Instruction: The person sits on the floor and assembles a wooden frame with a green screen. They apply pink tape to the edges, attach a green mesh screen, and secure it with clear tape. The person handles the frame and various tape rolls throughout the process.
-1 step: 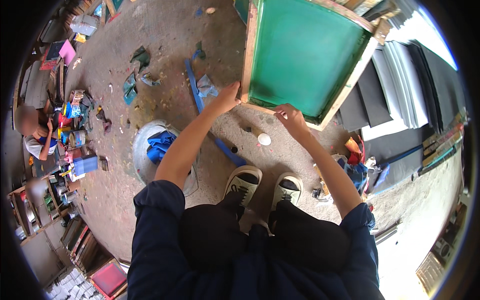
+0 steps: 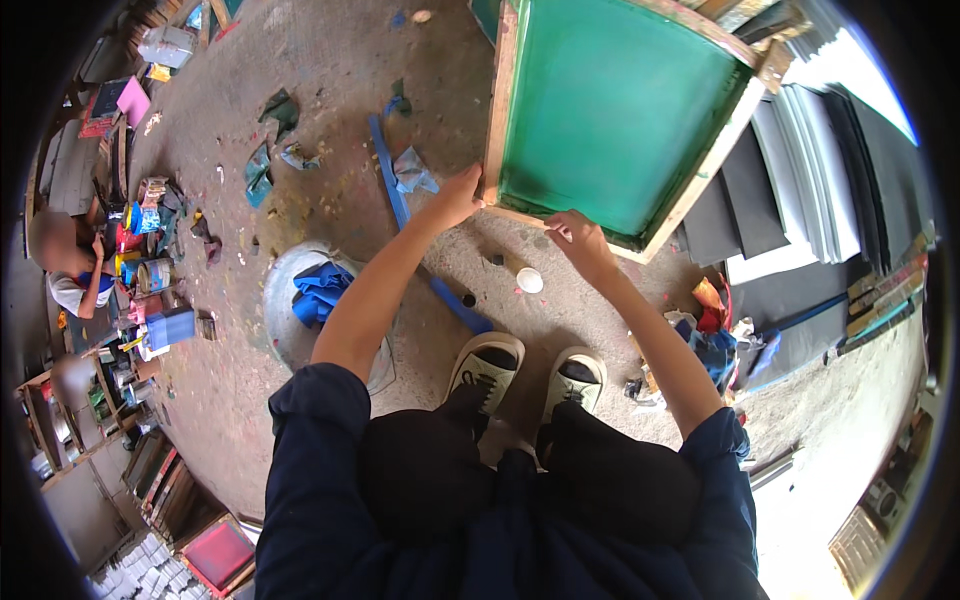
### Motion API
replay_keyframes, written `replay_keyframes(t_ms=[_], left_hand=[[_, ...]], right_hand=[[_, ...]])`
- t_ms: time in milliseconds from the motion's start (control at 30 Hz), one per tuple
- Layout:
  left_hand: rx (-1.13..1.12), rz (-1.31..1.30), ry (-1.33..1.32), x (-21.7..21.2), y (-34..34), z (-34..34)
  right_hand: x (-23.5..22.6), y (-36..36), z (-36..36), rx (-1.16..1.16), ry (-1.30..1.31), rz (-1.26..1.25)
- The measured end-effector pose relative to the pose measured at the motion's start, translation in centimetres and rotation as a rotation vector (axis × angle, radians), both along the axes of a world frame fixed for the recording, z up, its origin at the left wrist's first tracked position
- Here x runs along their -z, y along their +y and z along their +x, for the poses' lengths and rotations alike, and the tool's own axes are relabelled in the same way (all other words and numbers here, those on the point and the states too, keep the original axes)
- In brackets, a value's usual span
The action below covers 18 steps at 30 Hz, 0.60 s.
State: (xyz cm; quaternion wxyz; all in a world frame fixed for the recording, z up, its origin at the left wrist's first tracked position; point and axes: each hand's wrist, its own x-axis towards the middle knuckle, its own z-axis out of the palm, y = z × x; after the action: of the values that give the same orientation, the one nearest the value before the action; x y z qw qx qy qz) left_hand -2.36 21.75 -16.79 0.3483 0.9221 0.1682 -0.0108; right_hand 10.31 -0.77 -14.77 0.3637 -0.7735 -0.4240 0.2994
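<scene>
Green screen [image 2: 610,120]: barely stirred since the earlier frame; its right side sits a touch further right in view, and the sheets beside it drift too, so some of that may be your head turning.
Wooden frame [image 2: 498,110]: up ahead of you and a little right, long axis apparently running away from you, far left corner cut off by the top of view. What bears its weight, you can't tell from here.
Near rail [image 2: 518,215]: the key line, straight ahead of your fingers, with a hand at two places along it.
Left hand [image 2: 462,195]: closed on the frame's near left corner.
Right hand [image 2: 578,240]: fingers curled at that rail, well left of the near right corner; whether they grip or merely touch, you can't tell. Its fingertips look very slightly further left than earlier.
White cup [image 2: 529,280]: on the floor just below the rail in view, between your forearms.
Blue strip [image 2: 388,165]: left of the frame, passing behind your left forearm.
Grey tub [image 2: 278,300]: further left, blue cloth [image 2: 320,292] inside.
Sheets [image 2: 800,170]: stacked right of the frame, white and dark.
Co-worker [image 2: 75,290]: far left, beside the tins.
</scene>
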Motion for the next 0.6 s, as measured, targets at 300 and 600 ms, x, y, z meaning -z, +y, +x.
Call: replay_keyframes(t_ms=[300,600], left_hand=[[-0.092,-0.348,-0.007,0.6,0.0,-1.2],[-0.050,-0.314,-0.053,1.1,-0.6,-2.1]], right_hand=[[2.6,4.4,-2.5,-0.021,-0.109,0.178],[3.6,7.4,-3.8,-0.083,-0.223,0.174]])
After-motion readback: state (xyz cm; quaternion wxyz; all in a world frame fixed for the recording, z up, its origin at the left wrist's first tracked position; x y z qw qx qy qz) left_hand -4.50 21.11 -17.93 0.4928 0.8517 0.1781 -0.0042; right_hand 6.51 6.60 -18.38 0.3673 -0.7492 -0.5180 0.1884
